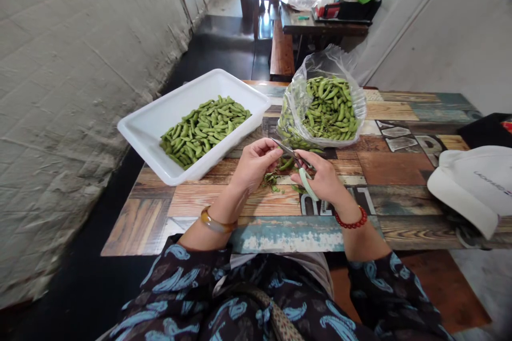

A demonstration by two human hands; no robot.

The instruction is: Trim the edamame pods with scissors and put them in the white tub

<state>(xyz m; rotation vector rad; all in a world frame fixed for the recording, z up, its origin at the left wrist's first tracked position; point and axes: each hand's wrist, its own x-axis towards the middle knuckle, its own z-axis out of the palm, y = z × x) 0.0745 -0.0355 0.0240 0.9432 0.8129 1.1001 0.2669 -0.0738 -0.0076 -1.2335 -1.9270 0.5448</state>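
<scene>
My right hand (322, 177) grips scissors (294, 157) with pale green handles, the blades pointing up and left. My left hand (254, 162) is closed in a pinch on a green bean pod (285, 164) held at the blades. Small trimmed pod ends (273, 181) lie on the table under both hands. A white tray (152, 122) with several trimmed pods sits to the left. A clear plastic bag (325, 104) full of pods stands just behind my hands.
The patchwork wooden table (384, 170) ends close to my body. A white cap (476, 184) and a dark object (486, 129) lie at the right. A wall runs along the left. Further back stands another table (320, 13) with clutter.
</scene>
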